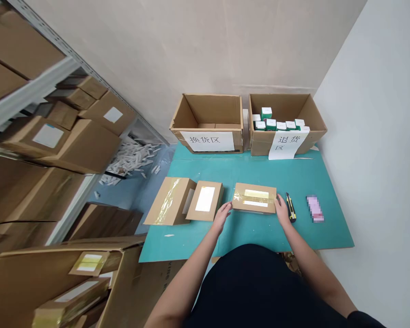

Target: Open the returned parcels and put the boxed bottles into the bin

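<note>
A taped cardboard box (238,198) with white label strips lies in front of me on the teal tabletop (246,232). My left hand (222,215) grips its left end, fingertips at the near corner. At the opposite end, my right hand (281,209) holds the box's right side, fingers along the edge. A yellow-and-black utility knife (290,207) lies just right of my right hand. Left of my left hand stand a cardboard box with a big white label (205,199) and a larger taped box (169,200).
At the back are an open carton (213,109) and another open carton (314,116) holding several green-and-white small boxes (270,124). A blurred pink item (315,208) lies at right. Shelves of boxes (92,146) and a big carton of parcels (123,282) flank the left.
</note>
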